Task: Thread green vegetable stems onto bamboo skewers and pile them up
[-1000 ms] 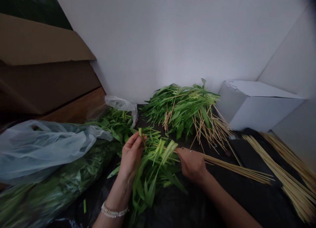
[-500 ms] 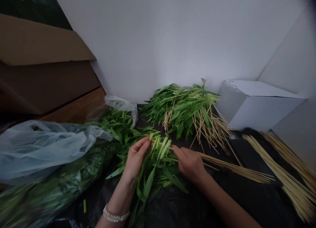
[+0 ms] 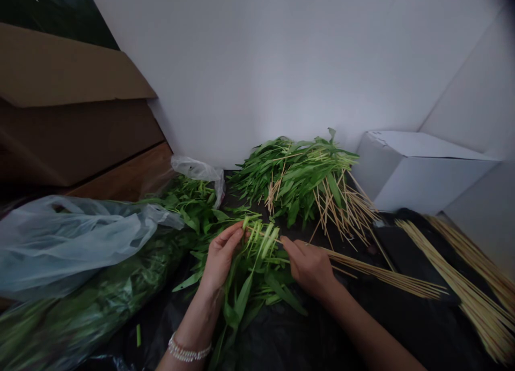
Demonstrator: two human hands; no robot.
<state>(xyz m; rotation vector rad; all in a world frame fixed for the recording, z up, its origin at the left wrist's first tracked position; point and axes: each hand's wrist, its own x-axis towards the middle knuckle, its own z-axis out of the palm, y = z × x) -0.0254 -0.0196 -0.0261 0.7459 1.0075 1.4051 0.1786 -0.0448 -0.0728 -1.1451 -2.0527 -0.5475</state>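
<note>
**Left hand drawn in to the skewer tip, a fresh stem with it**

Since a second ago we have brought our left hand (image 3: 219, 256) down and inward, so the stem that was held apart now meets the skewer; our right hand (image 3: 311, 264) has shifted only slightly.

We work near the middle of the black sheet (image 3: 289, 344). Our left fingers are pinched together on a pale green stem (image 3: 245, 222). Our right fingers are closed around thin wooden skewers (image 3: 386, 274), whose far ends fan toward the sheet's right side. Between the hands, cut stems (image 3: 269, 242) sit side by side across a skewer, leaves hanging toward us.

We judge the step in hand to be threading this stem on. The next move seems to call for a steady right grip while the left fingers slide the stem along, gently enough not to split it.

At the far edge, by the wall, lies a heap of leafy greens (image 3: 298, 167) with skewers poking out. More skewers (image 3: 458, 285) lie along the right edge, near a white box (image 3: 422, 183). Bagged greens (image 3: 112, 285) fill the left side, and a short stem piece (image 3: 139, 335) lies toward the near left corner.

We can read no brand, label or writing.
</note>
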